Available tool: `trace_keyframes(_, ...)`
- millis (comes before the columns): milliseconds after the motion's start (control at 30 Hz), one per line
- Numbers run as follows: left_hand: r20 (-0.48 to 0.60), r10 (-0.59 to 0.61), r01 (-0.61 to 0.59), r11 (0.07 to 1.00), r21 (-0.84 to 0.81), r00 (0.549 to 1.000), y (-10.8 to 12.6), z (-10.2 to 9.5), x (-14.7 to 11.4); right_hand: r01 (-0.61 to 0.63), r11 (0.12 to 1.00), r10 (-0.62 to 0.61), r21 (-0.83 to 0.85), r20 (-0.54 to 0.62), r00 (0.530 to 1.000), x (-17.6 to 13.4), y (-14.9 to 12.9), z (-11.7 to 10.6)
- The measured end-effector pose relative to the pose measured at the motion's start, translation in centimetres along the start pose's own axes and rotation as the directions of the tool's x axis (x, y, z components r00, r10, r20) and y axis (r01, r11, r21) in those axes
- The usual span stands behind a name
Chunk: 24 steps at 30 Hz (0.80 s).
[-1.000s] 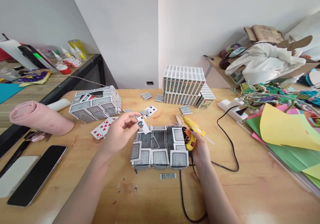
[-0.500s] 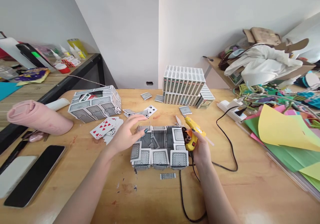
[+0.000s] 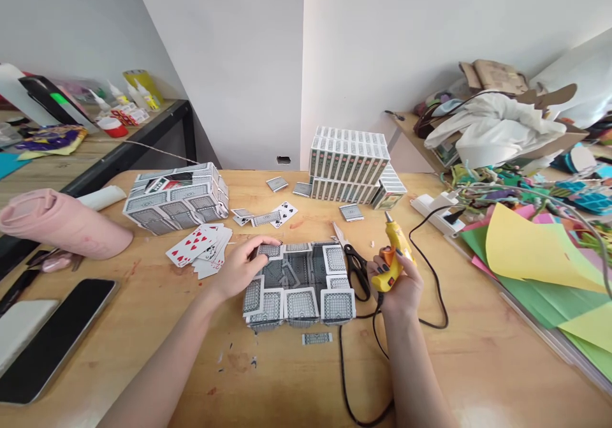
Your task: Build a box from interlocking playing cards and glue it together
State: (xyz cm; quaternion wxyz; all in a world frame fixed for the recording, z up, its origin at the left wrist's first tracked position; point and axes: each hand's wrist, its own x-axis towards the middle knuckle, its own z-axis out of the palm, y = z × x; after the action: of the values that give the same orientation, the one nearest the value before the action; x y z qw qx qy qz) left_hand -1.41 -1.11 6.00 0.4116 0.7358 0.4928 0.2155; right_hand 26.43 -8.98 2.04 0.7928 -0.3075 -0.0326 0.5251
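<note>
An open box (image 3: 301, 303) built from grey-backed playing cards stands on the table in front of me. My left hand (image 3: 243, 265) is closed on its far left corner, fingers over the rim and thumb on the near side. In my right hand (image 3: 400, 284) is a yellow hot glue gun (image 3: 396, 249), its nozzle pointing up and its orange trigger under my fingers. That gun is apart from the box, to its right. Black-handled scissors (image 3: 356, 268) lie between the two. A narrow cut strip of card (image 3: 317, 339) rests just before the box.
Behind stand a second card-covered box (image 3: 176, 201) and stacked card packs (image 3: 349, 160). Loose playing cards (image 3: 196, 246) lie at left, near a pink roll (image 3: 67, 224) and a phone (image 3: 57, 339). The gun's black cable (image 3: 442, 313) loops near a power strip (image 3: 437, 214); coloured paper (image 3: 540, 249) is at right.
My left hand has come down from above the box onto its far left corner. My right hand has moved the glue gun right, away from the box, and turned its nozzle upward, uncovering the scissors.
</note>
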Motion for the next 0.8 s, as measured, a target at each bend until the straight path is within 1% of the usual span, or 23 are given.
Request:
trace_keyframes(100, -0.04, -0.008, 0.005, 0.998, -0.066, 0.999, -0.4, 0.3, -0.3, 0.016, 0.987, -0.021, 0.162, 0.028, 0.999, 0.3, -1.2, -0.9)
trace_keyframes(167, -0.054, -0.02, 0.014, 0.995, -0.1, 0.998, -0.6, 0.5, -0.5, 0.024, 0.961, -0.039, 0.276, 0.048, 0.998, 0.4, -1.8, -1.4)
trace_keyframes(233, -0.067, -0.026, 0.019, 0.994, -0.11, 0.997, -0.7, 0.9, -0.6, 0.026, 0.934, -0.053, 0.356, 0.065, 0.997, 0.6, -2.2, -1.8)
trace_keyframes(333, -0.099, -0.022, 0.011, 0.994, -0.105, 0.995, -0.8, 1.4, -0.5, 0.018, 0.921, -0.053, 0.39, 0.08, 0.995, 0.6, -2.2, -2.0)
trace_keyframes(400, -0.122, -0.005, -0.008, 0.995, -0.103, 0.993, -0.8, 1.6, -0.5, -0.017, 0.923, -0.014, 0.384, 0.078, 0.997, 0.6, -1.9, -1.8)
trace_keyframes(467, -0.16, 0.041, -0.053, 0.996, -0.071, 0.986, -0.5, 1.5, -0.6, -0.063, 0.927, 0.04, 0.37, 0.07, 0.997, 0.6, -1.5, -1.6)
trace_keyframes(500, -0.196, 0.08, -0.086, 0.996, -0.022, 0.977, -0.2, 1.3, -0.7, -0.086, 0.929, 0.067, 0.36, 0.065, 0.996, 0.6, -1.3, -1.5)
trace_keyframes(567, -0.265, 0.212, -0.179, 0.973, 0.144, 0.941, 0.8, 0.5, -1.0, -0.12, 0.934, 0.11, 0.336, 0.049, 0.993, 0.5, -0.9, -1.4)
trace_keyframes(600, -0.269, 0.298, -0.235, 0.941, 0.243, 0.916, 1.5, 0.1, -1.1, -0.133, 0.937, 0.127, 0.323, 0.04, 0.991, 0.5, -0.8, -1.3)
trace_keyframes(633, -0.224, 0.379, -0.299, 0.898, 0.322, 0.898, 2.3, -0.2, -1.2, -0.143, 0.939, 0.14, 0.312, 0.033, 0.99, 0.5, -0.6, -1.2)
trace_keyframes(667, -0.135, 0.426, -0.352, 0.858, 0.375, 0.894, 3.1, -0.5, -1.2, -0.151, 0.941, 0.149, 0.303, 0.028, 0.988, 0.4, -0.5, -1.2)
trace_keyframes(700, -0.018, 0.435, -0.39, 0.824, 0.412, 0.9, 3.9, -0.7, -1.2, -0.159, 0.942, 0.159, 0.295, 0.024, 0.987, 0.4, -0.4, -1.1)
trace_keyframes(733, 0.106, 0.415, -0.415, 0.789, 0.453, 0.904, 4.8, -0.6, -1.1, -0.168, 0.942, 0.169, 0.289, 0.02, 0.985, 0.3, -0.2, -1.0)
trace_keyframes(767, 0.226, 0.37, -0.433, 0.746, 0.506, 0.901, 5.5, -0.3, -0.9, -0.178, 0.942, 0.181, 0.284, 0.015, 0.983, 0.3, -0.1, -0.9)
trace_keyframes(800, 0.332, 0.322, -0.46, 0.689, 0.561, 0.887, 6.2, 0.1, -0.6, -0.189, 0.942, 0.194, 0.279, 0.011, 0.981, 0.2, 0.0, -0.8)
